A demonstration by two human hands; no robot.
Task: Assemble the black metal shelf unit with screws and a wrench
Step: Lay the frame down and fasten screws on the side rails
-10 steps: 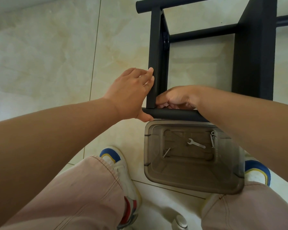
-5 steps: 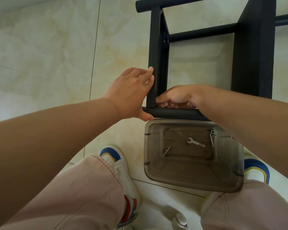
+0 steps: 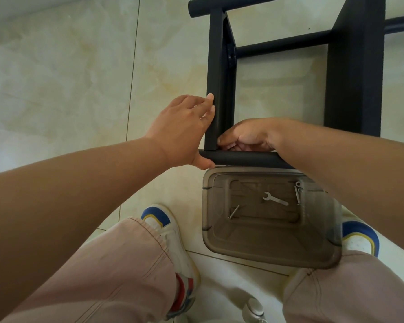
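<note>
The black metal shelf frame [image 3: 216, 66] lies on the tiled floor in front of me. My left hand [image 3: 182, 129] presses its straight fingers against the flat upright bar, with the thumb under the round black tube [image 3: 243, 158] at the near end. My right hand [image 3: 247, 136] reaches into the inside corner where bar and tube meet; its fingers are curled there and hide whatever is between them. A small silver wrench [image 3: 275, 200] and a loose screw [image 3: 234, 212] lie in a translucent grey bin [image 3: 331, 252] just below the tube.
More small metal hardware [image 3: 297, 192] lies at the bin's right wall. A wide black shelf panel [image 3: 355, 66] stands at the upper right, joined by a cross tube [image 3: 282, 44]. My knees and blue-toed shoes [image 3: 159, 217] flank the bin. Bare tile spreads to the left.
Both hands stay at the same frame corner. The right hand's fingers shifted slightly at the joint; the view nudged a little.
</note>
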